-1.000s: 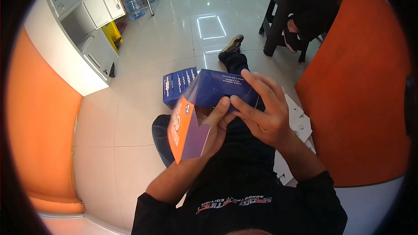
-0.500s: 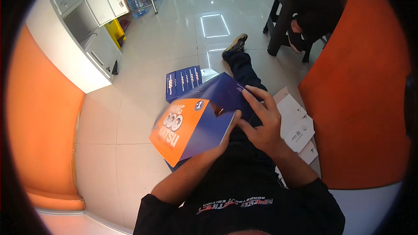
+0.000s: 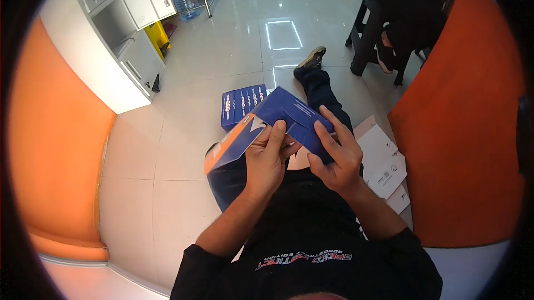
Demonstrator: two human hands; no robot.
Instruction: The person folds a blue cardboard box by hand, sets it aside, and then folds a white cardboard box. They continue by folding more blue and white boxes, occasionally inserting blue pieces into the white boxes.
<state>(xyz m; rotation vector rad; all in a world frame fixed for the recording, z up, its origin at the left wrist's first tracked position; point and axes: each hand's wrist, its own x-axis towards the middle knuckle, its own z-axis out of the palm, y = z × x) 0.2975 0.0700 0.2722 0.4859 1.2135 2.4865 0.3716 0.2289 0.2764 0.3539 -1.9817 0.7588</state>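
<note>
I sit on the floor with an orange and dark blue cardboard box [image 3: 276, 113] held over my lap. My left hand [image 3: 266, 161] grips its near side, fingers curled over the edge by the orange panel. My right hand [image 3: 337, 152] holds the blue panel on the right, fingers spread along it. The box is tilted, its blue face turned up and the orange face to the left. A stack of folded blue boxes [image 3: 240, 105] lies on the tiles just beyond it.
Flat white cardboard blanks [image 3: 382, 162] lie on the floor by my right leg. An orange partition [image 3: 467, 127] stands to the right, an orange wall to the left. White cabinets [image 3: 125, 44] and water bottles [image 3: 189, 0] are at the back left. A seated person [image 3: 403, 19] is ahead.
The box has been turned in my hands: the broad orange face that showed half a second ago now faces left, and my left hand has come up over its near edge.
</note>
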